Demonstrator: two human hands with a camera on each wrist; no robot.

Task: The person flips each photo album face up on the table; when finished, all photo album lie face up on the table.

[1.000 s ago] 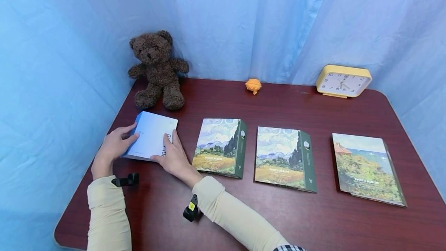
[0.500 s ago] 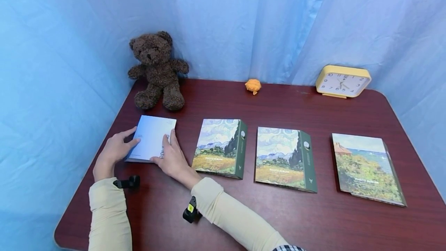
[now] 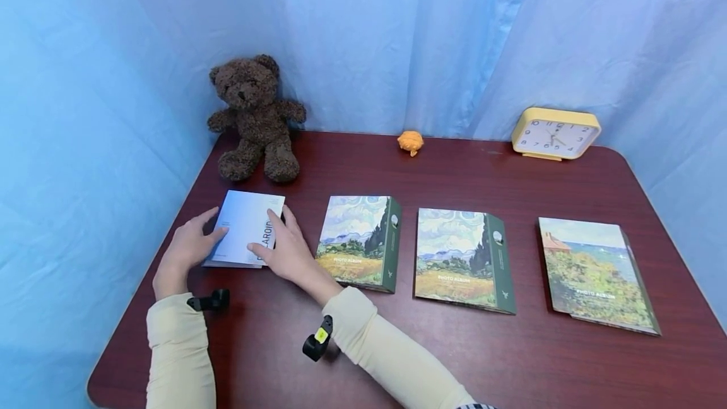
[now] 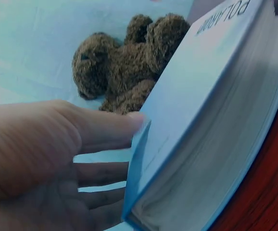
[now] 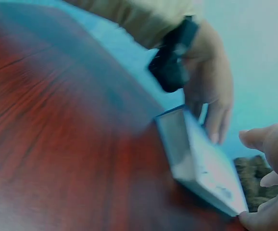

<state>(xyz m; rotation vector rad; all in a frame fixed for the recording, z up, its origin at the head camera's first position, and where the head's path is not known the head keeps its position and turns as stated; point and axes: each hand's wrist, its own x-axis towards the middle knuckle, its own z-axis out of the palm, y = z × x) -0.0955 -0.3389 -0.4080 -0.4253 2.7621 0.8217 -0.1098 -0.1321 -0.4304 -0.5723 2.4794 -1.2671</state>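
Observation:
A thick white-and-blue album [image 3: 241, 223] marked POLAROID lies at the table's left, its page edges [image 4: 221, 115] showing in the left wrist view. My left hand [image 3: 186, 246] is at its left side; in the left wrist view the thumb [image 4: 129, 123] touches the cover's edge and the straight fingers lie along the spine. At the right side is my right hand [image 3: 294, 256], thumb and fingers spread. In the right wrist view, one right fingertip [image 5: 248, 219] meets a corner of the album while other fingers stand off it.
Painted photo albums lie in a row to the right: one with cypresses [image 3: 349, 238], a matching one [image 3: 454, 257], and one with a seaside house [image 3: 596, 276]. Behind are a brown teddy bear [image 3: 255, 118], a small orange object [image 3: 411, 142] and a yellow clock [image 3: 556, 134].
The POLAROID album has come down slightly toward me and straightened. My right hand has loosened and shifted right, uncovering more lettering. The left hand has stayed at the spine.

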